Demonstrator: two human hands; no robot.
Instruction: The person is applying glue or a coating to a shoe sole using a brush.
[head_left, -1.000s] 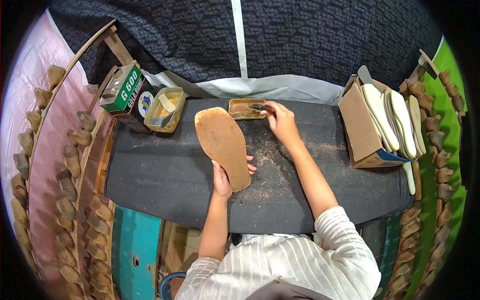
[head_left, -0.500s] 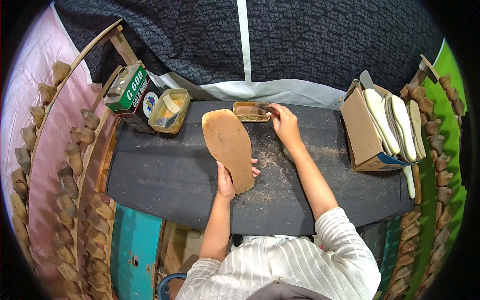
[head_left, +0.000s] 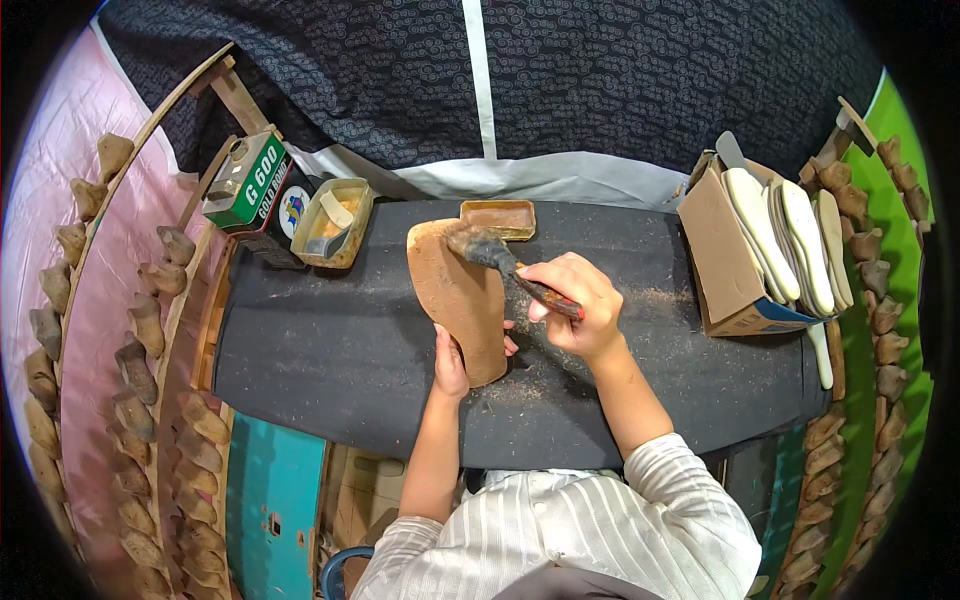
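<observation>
My left hand (head_left: pixel 451 364) grips the narrow lower part of a tan shoe sole (head_left: pixel 452 300), thumb on its face and fingertips showing past the right edge. The sole is held up above the dark table, its wide end pointing away from me. In my right hand (head_left: pixel 580 305) is a paintbrush (head_left: pixel 522 277) with a dark, worn handle that has a red end. Its blackened bristles lie against the upper right of the sole. Just beyond the sole stands a small rectangular tin (head_left: pixel 500 232) with brownish contents.
A green and black metal can (head_left: pixel 252 190) and a yellowish tub (head_left: pixel 325 259) with a scraper inside stand at the back left. A cardboard box (head_left: pixel 722 262) of pale insoles is at the right. Crumbs litter the black tabletop (head_left: pixel 310 370). Racks of wooden shoe lasts (head_left: pixel 136 362) flank both sides.
My right hand has come back from the small tin toward me, bringing the paintbrush onto the sole's upper face. My left hand and the sole stay almost in place.
</observation>
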